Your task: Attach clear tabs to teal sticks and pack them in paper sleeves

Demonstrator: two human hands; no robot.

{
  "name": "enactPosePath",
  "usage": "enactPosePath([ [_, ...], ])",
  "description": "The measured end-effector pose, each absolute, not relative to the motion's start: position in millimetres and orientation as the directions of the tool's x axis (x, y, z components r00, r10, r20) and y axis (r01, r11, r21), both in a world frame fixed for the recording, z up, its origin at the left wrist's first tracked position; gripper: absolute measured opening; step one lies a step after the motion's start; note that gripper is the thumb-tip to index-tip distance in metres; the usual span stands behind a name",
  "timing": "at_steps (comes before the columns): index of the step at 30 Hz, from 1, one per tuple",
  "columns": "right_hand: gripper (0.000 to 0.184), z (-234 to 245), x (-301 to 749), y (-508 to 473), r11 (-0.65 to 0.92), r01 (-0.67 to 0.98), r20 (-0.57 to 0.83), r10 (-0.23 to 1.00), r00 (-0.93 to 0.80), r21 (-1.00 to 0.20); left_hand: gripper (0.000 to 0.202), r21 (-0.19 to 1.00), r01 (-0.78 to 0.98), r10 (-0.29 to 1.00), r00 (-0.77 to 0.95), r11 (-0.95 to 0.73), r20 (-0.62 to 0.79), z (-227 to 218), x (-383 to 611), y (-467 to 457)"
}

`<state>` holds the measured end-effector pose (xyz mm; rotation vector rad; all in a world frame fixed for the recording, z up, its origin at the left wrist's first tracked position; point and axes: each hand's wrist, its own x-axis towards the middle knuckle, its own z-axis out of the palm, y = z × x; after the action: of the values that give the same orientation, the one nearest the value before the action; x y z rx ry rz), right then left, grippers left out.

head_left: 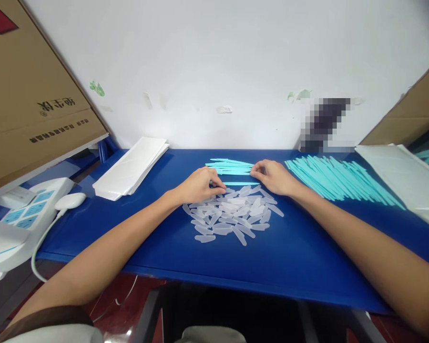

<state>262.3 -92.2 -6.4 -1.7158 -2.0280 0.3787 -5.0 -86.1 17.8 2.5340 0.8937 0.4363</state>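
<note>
My left hand (203,185) is closed, thumb and index fingertip close together at the upper edge of a pile of translucent white blade-shaped pieces (232,209). What it pinches, if anything, is too small to make out. A single turquoise strip (241,183) lies flat just beyond the pile, its left end by my left fingertips. Behind it is a small stack of turquoise strips (230,166). My right hand (272,177) is closed in a pinch at the right ends of these stacked strips, its fingertips on them.
A large heap of turquoise strips (339,178) lies to the right, beside clear plastic bags (403,176). White bags (130,166) lie at the left. A power strip (32,209) with a white charger (70,201) and cable sits at the blue table's (271,267) left edge. Cardboard boxes (32,95) flank the wall.
</note>
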Motion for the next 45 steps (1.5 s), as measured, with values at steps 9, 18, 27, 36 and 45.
enactPosePath([
  [9, 0.016, -7, 267, -97, 0.243, 0.824, 0.205, 0.966, -0.158, -0.512, 0.014, 0.598, 0.524, 0.765, 0.589, -0.607, 0.26, 19, -2, -90],
  [18, 0.022, -8, 274, -98, 0.334, 0.763, 0.29, 0.936, -0.2, -0.554, 0.019, 0.762, 0.408, 0.862, 0.168, -0.503, 0.479, -1, -24, -53],
  [27, 0.023, -1, 273, -103, 0.344, 0.758, 0.203, 0.939, -0.277, -0.554, 0.031, 0.81, 0.402, 0.902, 0.13, -0.427, 0.411, -8, -31, -43],
  [36, 0.023, -2, 274, -102, 0.355, 0.747, 0.212, 0.935, -0.285, -0.562, 0.031, 0.825, 0.374, 0.904, 0.129, -0.425, 0.407, -12, -32, -40],
  [45, 0.023, -2, 274, -103, 0.359, 0.742, 0.22, 0.933, -0.284, -0.566, 0.031, 0.808, 0.4, 0.9, 0.149, -0.434, 0.41, -9, -30, -42],
])
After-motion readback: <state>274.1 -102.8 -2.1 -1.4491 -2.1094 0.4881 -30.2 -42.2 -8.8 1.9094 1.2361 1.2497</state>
